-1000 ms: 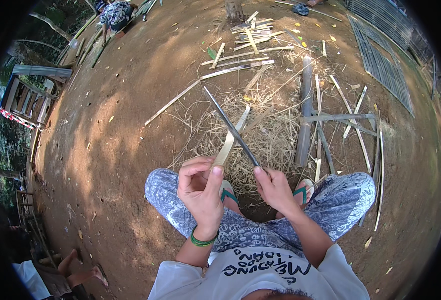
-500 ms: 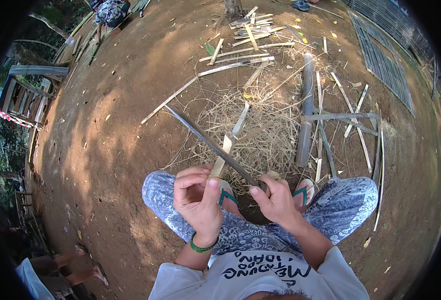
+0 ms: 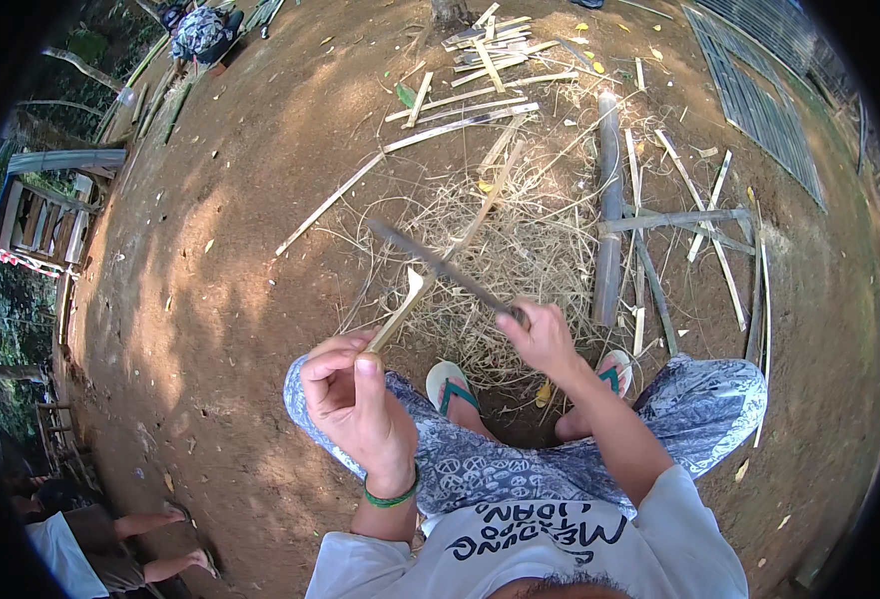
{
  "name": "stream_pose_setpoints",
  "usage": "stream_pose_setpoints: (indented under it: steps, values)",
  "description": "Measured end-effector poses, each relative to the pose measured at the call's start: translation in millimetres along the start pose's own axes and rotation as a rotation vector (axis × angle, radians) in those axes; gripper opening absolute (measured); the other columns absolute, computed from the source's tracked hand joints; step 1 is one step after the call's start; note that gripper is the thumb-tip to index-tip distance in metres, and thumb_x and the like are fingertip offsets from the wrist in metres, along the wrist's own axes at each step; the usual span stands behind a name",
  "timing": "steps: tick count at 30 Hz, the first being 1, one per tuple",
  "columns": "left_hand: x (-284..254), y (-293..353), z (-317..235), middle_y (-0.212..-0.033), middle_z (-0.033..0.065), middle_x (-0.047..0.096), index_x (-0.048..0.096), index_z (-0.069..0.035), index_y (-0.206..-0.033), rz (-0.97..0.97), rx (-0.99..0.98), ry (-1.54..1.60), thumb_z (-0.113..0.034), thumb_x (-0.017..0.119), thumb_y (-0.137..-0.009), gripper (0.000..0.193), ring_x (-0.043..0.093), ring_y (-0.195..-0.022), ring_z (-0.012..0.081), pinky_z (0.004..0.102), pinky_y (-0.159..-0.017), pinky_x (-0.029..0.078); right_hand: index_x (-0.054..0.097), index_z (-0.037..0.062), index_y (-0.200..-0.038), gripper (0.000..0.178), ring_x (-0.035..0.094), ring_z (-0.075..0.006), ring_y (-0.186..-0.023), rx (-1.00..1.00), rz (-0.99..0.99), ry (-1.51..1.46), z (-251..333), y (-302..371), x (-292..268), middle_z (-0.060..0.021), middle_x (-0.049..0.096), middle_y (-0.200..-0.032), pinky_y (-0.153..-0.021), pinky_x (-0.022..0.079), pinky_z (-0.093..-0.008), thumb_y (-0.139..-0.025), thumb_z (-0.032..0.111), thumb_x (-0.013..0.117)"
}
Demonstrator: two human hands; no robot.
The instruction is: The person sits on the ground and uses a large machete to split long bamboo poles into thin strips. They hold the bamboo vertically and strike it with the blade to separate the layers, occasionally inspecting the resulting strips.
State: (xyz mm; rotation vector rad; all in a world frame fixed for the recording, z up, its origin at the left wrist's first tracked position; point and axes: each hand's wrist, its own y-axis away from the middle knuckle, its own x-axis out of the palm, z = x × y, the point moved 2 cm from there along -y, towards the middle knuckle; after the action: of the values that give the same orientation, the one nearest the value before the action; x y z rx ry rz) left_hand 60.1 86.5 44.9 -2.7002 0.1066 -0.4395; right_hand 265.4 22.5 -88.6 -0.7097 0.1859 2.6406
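Near my left knee, my left hand (image 3: pixel 368 419) pinches the near end of a long, thin bamboo strip (image 3: pixel 484 212) between thumb and fingers. The strip points forward and to the right, over the shavings. A pale curl or split piece stands up from it near the blade. In my right hand (image 3: pixel 548 344) is the handle of a long knife (image 3: pixel 408 246), its dark blade pointing forward and left. The blade crosses the strip around its middle; motion blurs it, and I cannot tell whether the edge is biting in.
Curly shavings (image 3: pixel 520 285) lie before my sandalled feet. A thick bamboo pole (image 3: pixel 608 220) and crossed pieces stand to the right. Cut strips (image 3: pixel 495 65) are piled farther off, beside a slatted bamboo panel (image 3: pixel 764 115). One person (image 3: pixel 200 38) crouches at far left; another's legs (image 3: pixel 155 544) show lower left.
My left hand has shifted left and a little nearer me with the strip. The knife and my right hand have moved up and away, and the strip has turned, showing more of its length.
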Motion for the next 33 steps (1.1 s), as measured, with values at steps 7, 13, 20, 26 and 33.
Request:
stream_pose_setpoints:
  steps: [7,13,20,26,33]
  values:
    - [-5,-31,-3,-0.102,0.0083,0.060,0.053,-0.003,-0.096,-0.198,-0.035,0.101,-0.003,0.064,-0.096,0.010,0.063,-0.093,0.0121,0.0309,-0.086,0.060,0.065,-0.0011,-0.070,0.070,0.064,-0.0340,-0.061,0.285,0.025,0.110,-27,-57,12,-0.0198,0.062,-0.061,-0.064,0.051,-0.0481,-0.092,0.065,0.055]
    - [-6,-56,-30,-0.104,0.0126,0.061,0.059,0.002,-0.101,0.001,0.042,0.083,-0.006,0.061,-0.098,0.008,0.067,-0.094,0.0164,0.0316,-0.082,0.065,0.061,-0.0016,-0.066,0.067,0.062,-0.0322,-0.058,0.232,-0.028,0.071,13,-27,-6,-0.0178,0.059,-0.057,-0.060,0.047,-0.0485,-0.094,0.059,0.057]
    - [-2,-56,-50,-0.105,0.0132,0.058,0.055,0.000,-0.100,0.208,0.090,-0.009,-0.006,0.055,-0.101,0.006,0.066,-0.094,0.0166,0.0353,-0.085,0.065,0.061,-0.0057,-0.068,0.065,0.060,-0.0310,-0.052,0.285,-0.068,-0.020,-1,33,-1,-0.0172,0.056,-0.054,-0.055,0.046,-0.0458,-0.095,0.054,0.059]
    - [8,-53,-37,-0.106,0.0123,0.058,0.054,0.001,-0.098,0.209,0.121,-0.043,-0.006,0.055,-0.101,0.007,0.065,-0.094,0.0155,0.0334,-0.085,0.064,0.062,-0.0051,-0.073,0.059,0.060,-0.0292,-0.048,0.163,-0.024,-0.073,60,40,-18,-0.0146,0.057,-0.053,-0.050,0.045,-0.0425,-0.095,0.050,0.062]
    - [13,-50,-40,-0.103,0.0145,0.059,0.056,0.002,-0.098,0.170,0.102,-0.057,-0.006,0.059,-0.098,0.009,0.064,-0.090,0.0152,0.0315,-0.081,0.063,0.067,-0.0024,-0.075,0.066,0.064,-0.0325,-0.057,0.109,-0.045,-0.080,-27,-8,22,-0.0181,0.063,-0.060,-0.057,0.048,-0.0437,-0.096,0.059,0.053]
